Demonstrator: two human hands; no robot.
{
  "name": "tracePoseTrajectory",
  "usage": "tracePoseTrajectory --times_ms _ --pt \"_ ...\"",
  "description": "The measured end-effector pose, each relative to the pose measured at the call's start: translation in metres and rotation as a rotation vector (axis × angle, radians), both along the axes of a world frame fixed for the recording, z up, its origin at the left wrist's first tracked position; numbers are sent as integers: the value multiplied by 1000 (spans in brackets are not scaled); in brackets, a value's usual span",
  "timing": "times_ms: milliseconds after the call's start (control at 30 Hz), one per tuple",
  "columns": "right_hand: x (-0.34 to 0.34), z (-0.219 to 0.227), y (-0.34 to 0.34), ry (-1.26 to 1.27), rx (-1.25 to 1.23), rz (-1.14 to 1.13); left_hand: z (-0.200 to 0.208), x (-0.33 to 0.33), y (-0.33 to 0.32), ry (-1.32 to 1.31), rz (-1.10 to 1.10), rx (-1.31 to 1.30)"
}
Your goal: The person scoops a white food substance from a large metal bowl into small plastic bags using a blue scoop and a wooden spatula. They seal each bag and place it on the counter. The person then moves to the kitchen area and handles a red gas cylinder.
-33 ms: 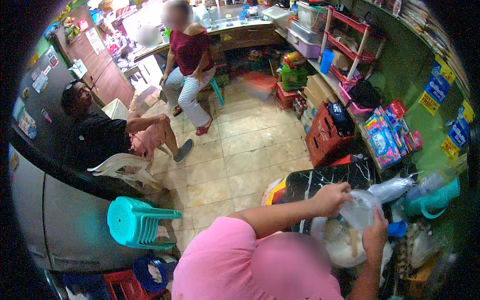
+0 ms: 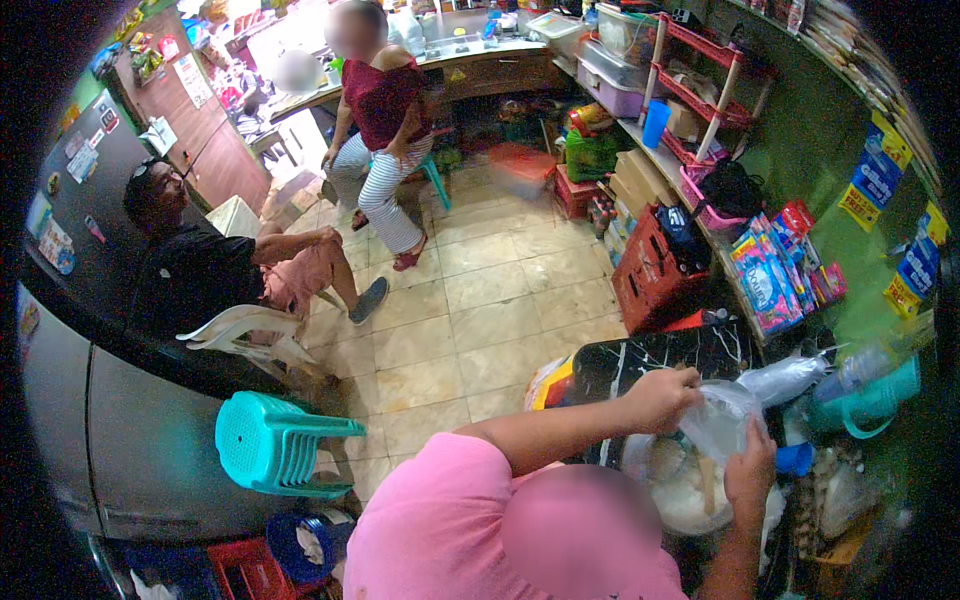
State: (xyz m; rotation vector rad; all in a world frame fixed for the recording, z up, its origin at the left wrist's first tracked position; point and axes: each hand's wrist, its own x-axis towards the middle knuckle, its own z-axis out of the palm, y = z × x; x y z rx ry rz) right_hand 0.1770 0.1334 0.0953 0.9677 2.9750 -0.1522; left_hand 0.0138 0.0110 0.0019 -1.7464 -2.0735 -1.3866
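My left hand [image 2: 660, 399] is closed on the upper edge of a clear plastic bag [image 2: 720, 410]. On the bag's other side, my right hand [image 2: 750, 470] grips it too, so the bag is stretched between both hands. Right under it stands a round basin [image 2: 645, 463] with white, loose contents [image 2: 680, 502]; what they are is too small to tell. A flat light-brown stick or paddle [image 2: 708, 485] stands in the basin. The bag covers part of the basin's far rim.
The black marbled tabletop [image 2: 620, 360] bears a pack of clear plastic [image 2: 785, 380], a blue cup [image 2: 795, 460] and a teal pitcher [image 2: 880, 400]. Egg trays [image 2: 822, 490] lie at the right. Stacked teal stools [image 2: 265, 440] stand left. Two people sit [image 2: 200, 260] [image 2: 380, 130] farther off.
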Motion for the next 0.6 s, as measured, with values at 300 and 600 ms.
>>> tracePoseTrajectory --times_ms 300,600 --pt "15 3 -2 -44 -87 159 2 1 -10 116 35 -107" --pt "-1 -4 0 63 -79 185 19 -19 -24 125 174 -3"
